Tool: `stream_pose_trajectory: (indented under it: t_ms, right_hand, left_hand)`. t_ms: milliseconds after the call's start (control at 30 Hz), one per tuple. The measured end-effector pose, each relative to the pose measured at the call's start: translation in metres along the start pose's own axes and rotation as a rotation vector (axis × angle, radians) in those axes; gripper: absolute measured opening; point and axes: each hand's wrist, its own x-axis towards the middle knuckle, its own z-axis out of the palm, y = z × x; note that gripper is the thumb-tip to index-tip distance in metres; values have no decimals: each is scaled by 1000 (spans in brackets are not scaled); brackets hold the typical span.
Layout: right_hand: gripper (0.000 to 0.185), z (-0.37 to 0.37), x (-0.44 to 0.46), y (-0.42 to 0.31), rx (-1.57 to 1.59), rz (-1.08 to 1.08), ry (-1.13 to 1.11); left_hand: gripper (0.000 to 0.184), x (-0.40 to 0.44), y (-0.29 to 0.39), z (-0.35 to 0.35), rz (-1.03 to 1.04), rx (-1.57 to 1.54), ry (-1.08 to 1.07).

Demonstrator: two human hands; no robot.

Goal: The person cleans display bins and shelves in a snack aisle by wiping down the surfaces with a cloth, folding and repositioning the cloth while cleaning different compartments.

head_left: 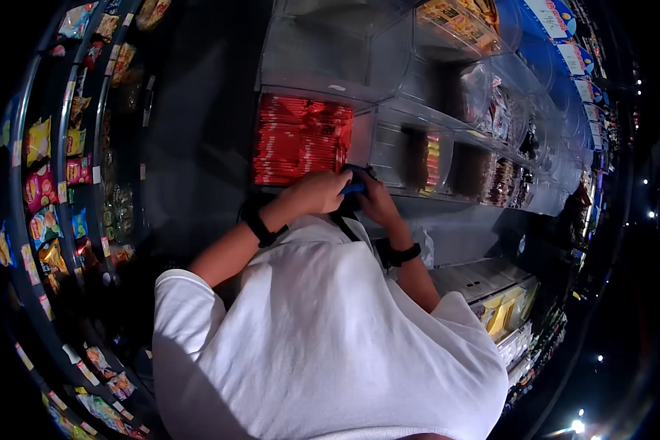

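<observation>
Both hands meet at the front of a clear bin filled with stacked red packets (301, 139). My left hand (317, 192) is closed, its fingers against a small blue item (353, 188). From the other side, my right hand (376, 202) has its fingers curled round the same blue item and a dark part beside it. What this item is cannot be made out. Each wrist wears a black band.
Clear plastic bins (330, 44) rise behind the red packets. More bins with packets (433, 158) run off to the right. Shelves of snack bags (40, 139) stand at the left. A lower bin with yellow packs (500, 312) is at the right.
</observation>
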Motion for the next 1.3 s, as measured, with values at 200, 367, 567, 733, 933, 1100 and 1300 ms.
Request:
stream_pose_trajectory:
  t_ms: [200, 367, 567, 733, 933, 1100, 1300]
  right_hand:
    - [44, 61, 71, -53, -52, -143, -570]
    - [37, 89, 102, -84, -56, -362, -714]
    - [54, 104, 141, -108, 97, -446, -291]
    - [70, 119, 176, -90, 101, -330, 64]
    - [77, 152, 211, -63, -21, -141, 241]
    - [73, 180, 206, -96, -160, -8, 419]
    - [70, 201, 170, -134, -209, 185, 479]
  left_hand:
    - [57, -93, -53, -15, -592, -3, 120]
    - [64, -150, -92, 13, -972, 5, 212]
    - [66, -144, -160, -3, -873, -172, 660]
    - [62, -60, -142, -65, -362, -423, 963]
    - [63, -4, -184, -75, -38, -312, 1012]
    - [42, -48, -218, -81, -210, -206, 582]
    - [38, -79, -203, -118, -309, -192, 28]
